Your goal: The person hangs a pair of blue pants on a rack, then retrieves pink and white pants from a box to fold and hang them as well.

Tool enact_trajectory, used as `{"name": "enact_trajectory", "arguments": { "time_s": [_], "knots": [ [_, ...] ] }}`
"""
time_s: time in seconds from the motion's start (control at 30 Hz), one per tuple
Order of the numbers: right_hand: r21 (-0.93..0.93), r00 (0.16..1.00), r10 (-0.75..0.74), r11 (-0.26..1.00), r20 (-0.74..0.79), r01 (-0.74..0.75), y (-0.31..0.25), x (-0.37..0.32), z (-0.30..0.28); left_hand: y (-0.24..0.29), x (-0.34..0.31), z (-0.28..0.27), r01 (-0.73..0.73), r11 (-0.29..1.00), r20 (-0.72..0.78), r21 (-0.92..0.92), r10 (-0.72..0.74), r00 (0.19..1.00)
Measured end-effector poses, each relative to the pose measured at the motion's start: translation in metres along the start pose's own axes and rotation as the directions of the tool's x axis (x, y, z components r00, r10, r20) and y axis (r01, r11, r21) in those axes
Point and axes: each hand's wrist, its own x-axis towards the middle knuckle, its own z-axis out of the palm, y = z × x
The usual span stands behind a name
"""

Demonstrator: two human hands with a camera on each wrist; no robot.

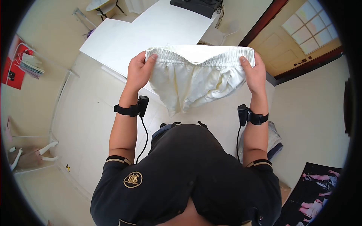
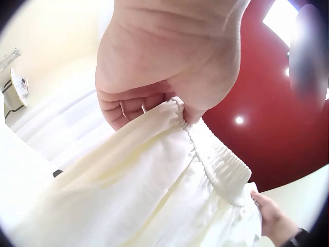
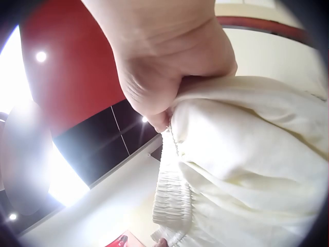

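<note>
A white garment with a gathered elastic waistband (image 1: 196, 81) hangs in front of the person, its cloth falling in loose folds to a narrow low point. At the waistband's left end, my left hand (image 1: 141, 71) grips the band, thumb on the near side. My right hand (image 1: 254, 75) holds the opposite end the same way, and the band stretches between them with its front edge dipping in the middle. In the left wrist view, the left hand (image 2: 167, 62) pinches the gathered edge with fingers curled behind it. The right wrist view has the right hand (image 3: 169, 67) clasping the band's other corner.
Beyond the garment stands a white table (image 1: 124, 41) with a black bag (image 1: 194, 6) at its far end. A wooden door (image 1: 309, 37) is at the far right. Grey cloth (image 1: 273, 141) lies by the right arm. A rack with hanging fabric samples (image 1: 32, 64) is at left.
</note>
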Motion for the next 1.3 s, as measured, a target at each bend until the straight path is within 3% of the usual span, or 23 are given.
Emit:
{"name": "enact_trajectory", "arguments": {
  "time_s": [0.23, 0.37, 0.43, 0.6, 0.7, 0.77, 0.8, 0.93, 1.03, 1.1, 1.23, 1.3],
  "knots": [
    [0.137, 0.995, 0.092, 0.986, 0.048, -0.098, 0.029, 0.012, -0.013, 0.003, 0.006, 0.016, -0.003, 0.997, -0.064, 0.072, 0.008, 0.998],
    [0.331, 0.979, 0.199, 0.921, 0.047, -0.203, 0.058, 0.011, -0.010, -0.011, 0.000, 0.032, 0.132, 0.991, -0.055, 0.034, -0.130, 0.990],
    [0.482, 0.911, 0.400, 0.781, 0.102, -0.397, 0.075, 0.018, -0.005, -0.017, 0.003, 0.046, 0.203, 0.979, -0.041, -0.005, -0.203, 0.978],
    [0.624, 0.857, 0.480, 0.615, 0.189, -0.482, 0.081, -0.001, 0.032, -0.011, -0.004, 0.077, 0.306, 0.939, 0.069, -0.159, -0.299, 0.952],
    [0.579, 0.886, 0.392, 0.673, 0.249, -0.461, 0.076, -0.015, 0.055, -0.011, -0.010, 0.093, 0.315, 0.915, 0.157, -0.252, -0.283, 0.946],
    [0.253, 0.910, 0.271, 0.900, 0.313, -0.355, 0.069, -0.024, 0.065, -0.010, -0.013, 0.104, 0.230, 0.968, 0.256, -0.099, -0.198, 0.946],
    [0.107, 0.926, 0.234, 0.956, 0.295, -0.275, 0.066, -0.026, 0.068, -0.008, -0.015, 0.108, 0.218, 0.973, 0.244, -0.069, -0.196, 0.950],
    [0.055, 0.951, 0.195, 0.975, 0.241, -0.214, 0.061, -0.030, 0.071, 0.000, -0.015, 0.114, 0.251, 0.967, 0.241, -0.032, -0.237, 0.941],
    [-0.067, 0.965, 0.171, 0.985, 0.197, -0.160, 0.058, -0.032, 0.073, -0.002, -0.015, 0.121, 0.129, 0.986, 0.193, 0.101, -0.147, 0.970],
    [-0.211, 0.998, -0.039, 0.976, 0.055, 0.050, 0.067, -0.033, 0.078, -0.002, -0.013, 0.126, 0.041, 0.987, 0.134, 0.153, -0.062, 0.989],
    [-0.284, 0.996, -0.012, 0.958, 0.088, 0.037, 0.052, -0.033, 0.076, 0.001, -0.007, 0.130, 0.058, 0.982, 0.189, 0.181, -0.092, 0.978],
    [-0.381, 0.983, -0.078, 0.915, 0.166, 0.137, 0.052, -0.035, 0.078, 0.003, -0.008, 0.134, 0.031, 0.992, 0.217, 0.119, -0.057, 0.974]
  ]
}}
